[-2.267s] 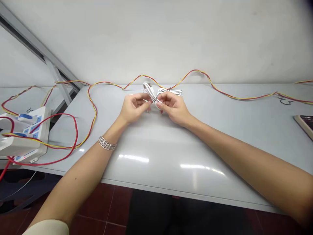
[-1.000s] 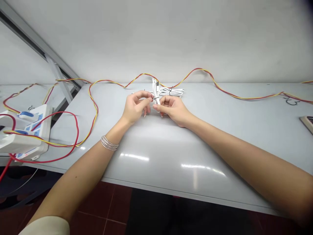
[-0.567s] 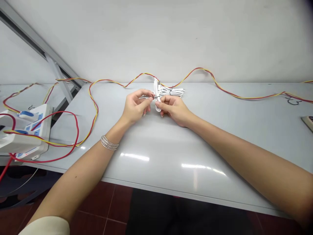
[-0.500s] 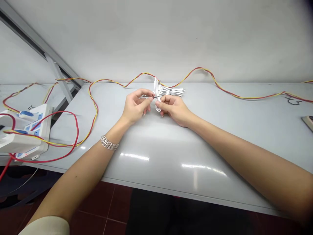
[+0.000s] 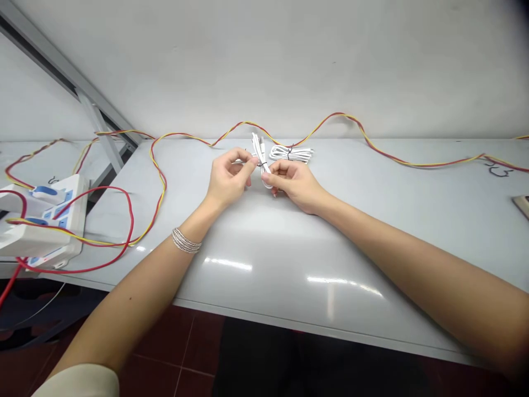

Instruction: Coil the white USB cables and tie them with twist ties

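Observation:
A folded white USB cable (image 5: pixel 258 148) stands tilted between my hands, with a black twist tie (image 5: pixel 263 164) around its middle. My right hand (image 5: pixel 291 182) pinches the lower end of this bundle between thumb and fingers. On the other side, my left hand (image 5: pixel 231 175) is closed at the twist tie, thumb and index finger pinching its end. Just behind my right hand lies a second white cable bundle (image 5: pixel 290 153), bound with a black tie. A bit of white shows behind my left fingers, mostly hidden.
Red and yellow twisted wires (image 5: pixel 161 187) run along the back of the grey table (image 5: pixel 264 264) and loop down at left. A white power strip (image 5: pixel 74 220) with plugs stands at the left edge. Loose black ties (image 5: pixel 499 171) and a dark-topped object (image 5: pixel 521 205) lie at right.
The top of the held cable bundle has tipped to the left, opening a gap to the bundle behind. My left fingertips have shifted slightly left; my right hand is nearly still.

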A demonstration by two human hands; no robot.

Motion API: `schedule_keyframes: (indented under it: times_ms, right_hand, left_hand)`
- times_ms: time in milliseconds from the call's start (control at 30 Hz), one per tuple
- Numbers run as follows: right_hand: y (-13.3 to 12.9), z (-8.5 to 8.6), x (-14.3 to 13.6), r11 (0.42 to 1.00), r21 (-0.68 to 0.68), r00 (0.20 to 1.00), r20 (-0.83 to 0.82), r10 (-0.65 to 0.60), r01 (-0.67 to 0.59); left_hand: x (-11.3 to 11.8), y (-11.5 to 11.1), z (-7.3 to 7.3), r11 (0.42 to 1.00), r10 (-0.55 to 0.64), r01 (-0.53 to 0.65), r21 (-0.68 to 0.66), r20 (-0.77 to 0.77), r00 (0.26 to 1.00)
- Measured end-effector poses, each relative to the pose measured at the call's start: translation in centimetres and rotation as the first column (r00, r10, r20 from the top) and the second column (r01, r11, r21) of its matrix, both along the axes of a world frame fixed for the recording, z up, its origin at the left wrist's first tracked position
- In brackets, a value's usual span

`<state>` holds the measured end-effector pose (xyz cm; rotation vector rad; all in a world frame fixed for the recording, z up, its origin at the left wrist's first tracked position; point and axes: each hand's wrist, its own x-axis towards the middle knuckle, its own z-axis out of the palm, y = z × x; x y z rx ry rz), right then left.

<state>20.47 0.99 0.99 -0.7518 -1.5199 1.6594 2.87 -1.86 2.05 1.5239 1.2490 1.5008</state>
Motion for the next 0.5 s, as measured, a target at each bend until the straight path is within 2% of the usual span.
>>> schedule_keyframes:
  times_ms: [167,333,400,500]
  right_hand:
    - [-0.16,-0.09,-0.19,0.997,0.047,0.997,-0.044,-0.062,0.064]
    - [-0.36,-0.19,-0.45,0.975,0.099,0.980,-0.034,-0.197,0.200]
    - [-0.31,-0.23,-0.49,0.968,0.081,0.972,-0.036,-0.234,0.236]
    - [-0.14,-0.21,-0.45,0.975,0.024,0.975,-0.029,-0.221,0.222]
  left_hand:
    - [-0.02,0.10,0.14,0.996,-0.011,0.014,-0.091,0.026,1.000]
    - [-0.16,0.10,0.21,0.990,-0.062,0.069,-0.120,0.057,0.996]
    - [-0.12,-0.01,0.23,0.990,-0.076,0.080,-0.121,0.032,0.997]
    - [0.04,-0.21,0.22,0.988,-0.079,0.075,-0.136,-0.025,0.997]
